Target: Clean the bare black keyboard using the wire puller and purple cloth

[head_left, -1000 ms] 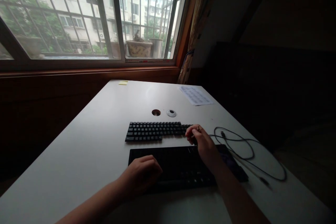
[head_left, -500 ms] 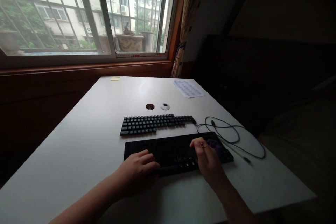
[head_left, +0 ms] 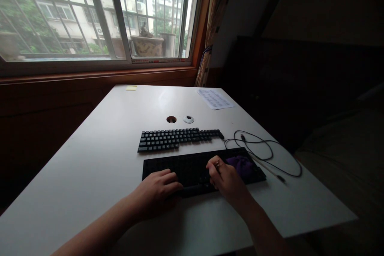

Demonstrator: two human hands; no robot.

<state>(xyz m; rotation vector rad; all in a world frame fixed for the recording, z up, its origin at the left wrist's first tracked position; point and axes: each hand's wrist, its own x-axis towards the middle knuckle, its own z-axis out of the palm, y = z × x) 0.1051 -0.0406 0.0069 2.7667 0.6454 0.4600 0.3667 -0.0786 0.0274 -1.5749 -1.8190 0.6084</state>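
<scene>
The black keyboard (head_left: 186, 166) is lying on the white table (head_left: 99, 160), right in front of the person. The left hand (head_left: 160, 187) is resting on its near left part, with the fingers bending over the front edge. The tips are hiding, so I cannot tell if they are gripping it. The right hand (head_left: 223, 177) is reaching over the middle, right of the left hand. Its fingers are curling in close together, and a small shiny loop (head_left: 218, 164) is showing at them. I cannot tell if they are pinching anything, because the hand is covering that spot. A purple thing (head_left: 242, 167) is sitting on the keyboard's right end, just beside the right hand. Lots of black keys (head_left: 168, 140) are standing in rows just behind the keyboard, well apart from both hands. A black cord (head_left: 272, 154) is looping on the table to the right. Farther back, some paper (head_left: 215, 99) and a yellow note (head_left: 131, 87) are lying near the far edge.
</scene>
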